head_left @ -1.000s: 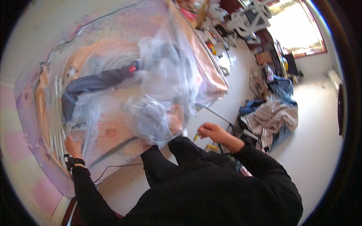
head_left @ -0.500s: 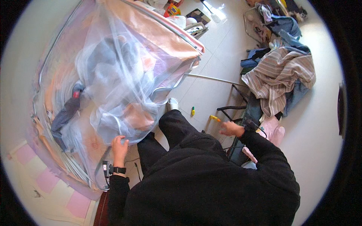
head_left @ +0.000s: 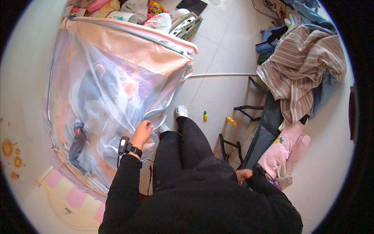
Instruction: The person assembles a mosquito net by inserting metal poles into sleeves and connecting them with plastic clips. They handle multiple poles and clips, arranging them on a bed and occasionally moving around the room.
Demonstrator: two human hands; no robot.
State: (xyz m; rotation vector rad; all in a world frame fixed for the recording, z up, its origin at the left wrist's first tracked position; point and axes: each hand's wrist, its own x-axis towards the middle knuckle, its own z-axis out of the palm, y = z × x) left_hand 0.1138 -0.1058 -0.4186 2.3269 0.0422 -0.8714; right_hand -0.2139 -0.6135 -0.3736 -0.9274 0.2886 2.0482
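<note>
My left hand (head_left: 143, 132) is in front of a sheer white mesh net (head_left: 97, 105) that hangs over a peach and lilac play tent (head_left: 128, 43). Its fingers are curled together near the net's pale trimmed edge; whether they pinch a fold of it is hidden. Down by my right hip, my right hand (head_left: 244, 175) is bent inward with curled fingers, and what it may hold does not show. It is nearest a dark folding cot (head_left: 259, 136) with black legs. Inside the tent, behind the mesh, is a grey-blue bundle (head_left: 97, 87). A dark garment (head_left: 78, 146) lies at the tent's left side.
On the tiled floor lie a small green-and-yellow tube (head_left: 205, 115) and a yellow tube (head_left: 231, 120). A striped brown cloth (head_left: 302, 70) and a pink garment (head_left: 282, 146) lie along the cot. White bags (head_left: 159, 22) and a box (head_left: 186, 26) stand beyond the tent.
My right hand has drawn back from near the yellow tube to my hip. My left hand has shifted right, its fingers now curled. The whole view has shifted and more of my legs shows.
</note>
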